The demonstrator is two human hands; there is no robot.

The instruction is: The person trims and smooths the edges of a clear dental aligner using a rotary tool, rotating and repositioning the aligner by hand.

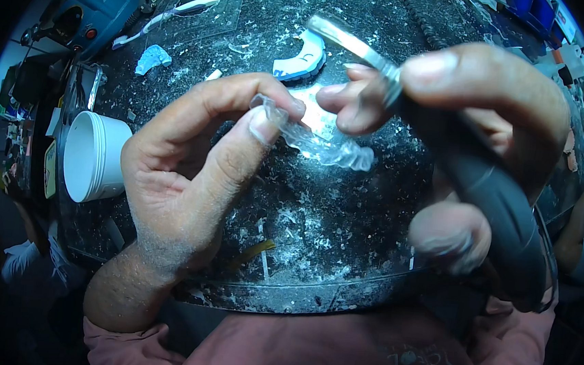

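My left hand (190, 164) pinches a clear plastic dental aligner (332, 151) between thumb and forefinger, its toothed end pointing right over the table. In my right hand (498, 89) is a black rotary handpiece (485, 167) with a shiny metal tip, gripped near its collar and pointing up and left. Motion blurs part of this hand. The metal tip stays apart from the aligner, above it in the picture. Beyond my hands lies a blue and white arch-shaped dental model (301, 61).
A white plastic tub (95, 157) stands left of my left hand. Farther back are a light blue model piece (153, 59), a toothbrush (168, 18) and a blue machine (103, 6). White dust covers the dark table (284, 278). Other people's arms show at both sides.
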